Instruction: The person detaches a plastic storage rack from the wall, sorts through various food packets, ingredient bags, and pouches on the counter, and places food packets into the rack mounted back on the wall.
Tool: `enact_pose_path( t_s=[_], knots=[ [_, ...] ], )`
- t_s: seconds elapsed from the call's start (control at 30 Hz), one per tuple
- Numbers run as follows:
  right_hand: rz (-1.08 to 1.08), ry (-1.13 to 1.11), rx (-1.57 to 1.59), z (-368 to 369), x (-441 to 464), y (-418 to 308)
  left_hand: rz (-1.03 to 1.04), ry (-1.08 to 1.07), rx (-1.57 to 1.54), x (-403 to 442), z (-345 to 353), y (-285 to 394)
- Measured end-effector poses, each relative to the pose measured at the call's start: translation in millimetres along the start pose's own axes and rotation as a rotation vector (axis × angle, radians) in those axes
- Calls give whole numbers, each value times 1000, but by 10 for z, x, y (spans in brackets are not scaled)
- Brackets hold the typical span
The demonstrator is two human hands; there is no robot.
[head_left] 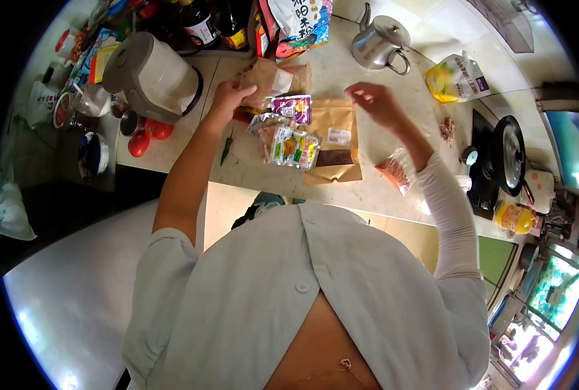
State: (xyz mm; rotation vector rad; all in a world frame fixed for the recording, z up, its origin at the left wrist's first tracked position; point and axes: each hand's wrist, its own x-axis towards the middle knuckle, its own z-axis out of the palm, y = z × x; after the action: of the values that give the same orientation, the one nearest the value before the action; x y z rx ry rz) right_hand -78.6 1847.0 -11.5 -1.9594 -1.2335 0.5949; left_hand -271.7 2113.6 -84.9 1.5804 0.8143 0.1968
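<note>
My left hand (229,99) is closed on the near-left edge of a translucent plastic packet (263,81) at the back of the counter. Above the counter, right of a brown paper pouch (342,117), my right hand (374,103) hovers with loosely bent fingers apart and nothing visible in them. Between the hands lie a purple sachet (300,108) and a white-and-green food sachet (294,148), which overlaps the pouch. A green chili (227,148) rests below my left hand. Near my right forearm is a clear bag of reddish food (393,170).
A grey-and-white appliance (153,78) and tomatoes (157,129) stand left. Behind are sauce bottles (198,23) and a printed bag (299,26). A steel kettle (381,42) and yellow-white pouch (457,78) sit back right, a black pan (509,156) far right.
</note>
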Motion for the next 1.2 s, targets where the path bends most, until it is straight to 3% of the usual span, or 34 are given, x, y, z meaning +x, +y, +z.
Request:
enact_pose_path(
  t_s=[0.07, 0.17, 0.23, 0.27, 0.33, 0.43, 0.47, 0.63, 0.7, 0.73, 0.77, 0.83, 0.87, 0.9, 0.97, 1.2],
  knots=[
    [47, -23, 36, 159, 1, 21, -68, -73, -126, -18, 7, 51],
    [38, 16, 54, 196, 32, 34, 91, -72, -91, -65, 114, 330],
    [-16, 102, 55, 82, 60, -31, 326, -132, -113, -41, 232, 496],
    [-16, 102, 54, 71, 122, -44, 326, -132, -114, -49, 234, 533],
    [-82, 170, 102, -86, 165, -133, 545, -151, 236, -69, 339, 773],
    [-111, 165, 67, -274, 146, -473, 642, -219, 382, -354, 353, 1238],
    [-163, 142, 64, -343, 155, -592, 675, -339, 454, -436, 315, 1466],
    [-231, 164, 76, -368, 169, -715, 741, -316, 686, -655, 285, 1863],
    [-201, -83, 455, -364, 158, -726, 767, -321, 692, -729, 304, 1984],
    [-74, -138, 650, -361, 120, -711, 767, -295, 695, -769, 313, 2024],
    [-76, -150, 651, -330, 96, -714, 758, -286, 694, -793, 304, 2006],
    [-192, -46, 699, -307, 55, -738, 740, -292, 516, -761, 311, 1994],
    [-164, 19, 749, -304, 20, -775, 626, -334, 147, -750, 296, 1927],
    [-164, 19, 749, -298, 22, -773, 626, -334, 147, -750, 316, 1877],
    [-150, 85, 793, -282, 22, -753, 483, -313, -289, -771, 387, 1772],
    [-118, 126, 754, -205, 31, -626, 318, -268, -385, -574, 620, 1306]
  ],
)
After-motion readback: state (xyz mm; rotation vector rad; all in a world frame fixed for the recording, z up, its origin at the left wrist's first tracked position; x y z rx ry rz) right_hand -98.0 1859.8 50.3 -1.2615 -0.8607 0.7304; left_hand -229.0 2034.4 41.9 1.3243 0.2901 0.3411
